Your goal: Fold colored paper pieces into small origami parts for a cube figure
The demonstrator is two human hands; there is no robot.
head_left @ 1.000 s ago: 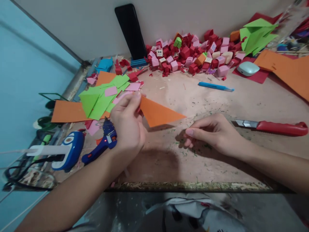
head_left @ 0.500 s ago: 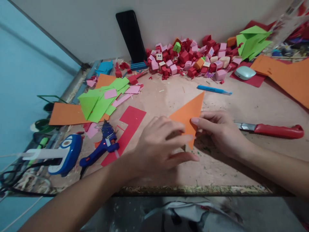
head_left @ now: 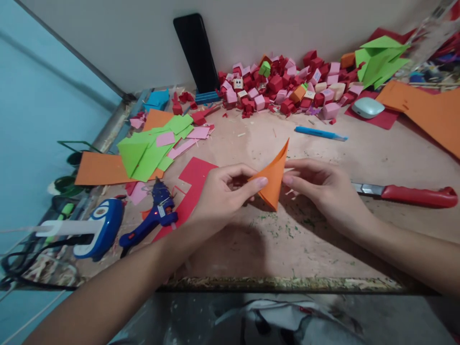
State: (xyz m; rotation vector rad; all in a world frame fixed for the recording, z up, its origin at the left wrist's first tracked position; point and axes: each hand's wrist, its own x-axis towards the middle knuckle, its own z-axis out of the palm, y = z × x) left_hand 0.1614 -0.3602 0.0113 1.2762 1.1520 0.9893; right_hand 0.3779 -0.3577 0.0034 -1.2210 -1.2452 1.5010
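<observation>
A folded orange paper triangle (head_left: 273, 179) is held up over the middle of the table, its layers bowed a little apart. My left hand (head_left: 232, 189) pinches its left corner, thumb on the near face. At the right edge my right hand (head_left: 319, 189) grips the paper between thumb and fingers; some fingertips are hidden behind it. Right of my right hand lies a knife with a red handle (head_left: 419, 195). A blue pen (head_left: 319, 133) rests beyond the hands. Red paper (head_left: 197, 175) lies beside my left hand.
A blue glue gun (head_left: 156, 215) and its cable lie at the left, near green paper sheets (head_left: 143, 153). Small paper cubes (head_left: 275, 84) are heaped along the wall beside a leaning black phone (head_left: 196, 52). Orange paper (head_left: 427, 112) and a pale case (head_left: 367, 108) sit at the right.
My left hand has drawn back from across the paper and now pinches its left corner. The triangle has turned and bowed, and its top tip has shifted left. My right hand still holds the right edge.
</observation>
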